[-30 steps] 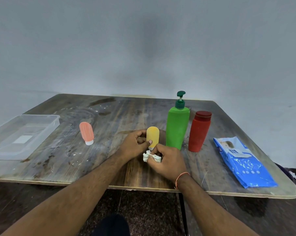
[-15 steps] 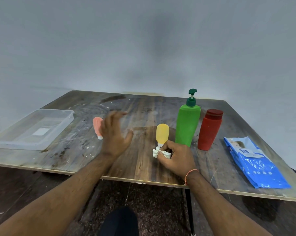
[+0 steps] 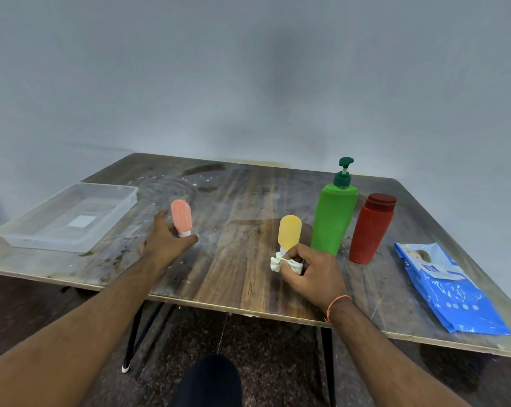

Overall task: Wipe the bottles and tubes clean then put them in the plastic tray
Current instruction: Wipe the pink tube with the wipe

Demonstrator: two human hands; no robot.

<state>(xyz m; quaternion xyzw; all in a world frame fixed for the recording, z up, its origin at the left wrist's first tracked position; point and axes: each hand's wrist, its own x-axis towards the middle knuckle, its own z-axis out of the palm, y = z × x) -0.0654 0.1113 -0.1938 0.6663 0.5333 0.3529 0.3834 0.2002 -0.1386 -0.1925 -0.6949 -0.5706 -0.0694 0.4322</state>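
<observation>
Clenched around a crumpled white wipe (image 3: 286,264), the right hand (image 3: 313,274) rests its grip on the worn wood-grain worktop (image 3: 233,274), touching the cap end of the upright, rounded yellow tube (image 3: 289,232). Spread and relaxed, the left hand (image 3: 166,245) reaches round the base of the ribbed pink tube (image 3: 181,218) without grasping it. Beside the yellow tube stand a glossy green pump bottle (image 3: 335,218) and a matte red bottle (image 3: 371,229). Far left lies the clear plastic tray (image 3: 28,233); far right, a crinkled blue wipes pack (image 3: 450,289).

pink tube (image 3: 181,217) | yellow tube (image 3: 289,232) | green bottle (image 3: 334,220) | red bottle (image 3: 371,230)
</observation>
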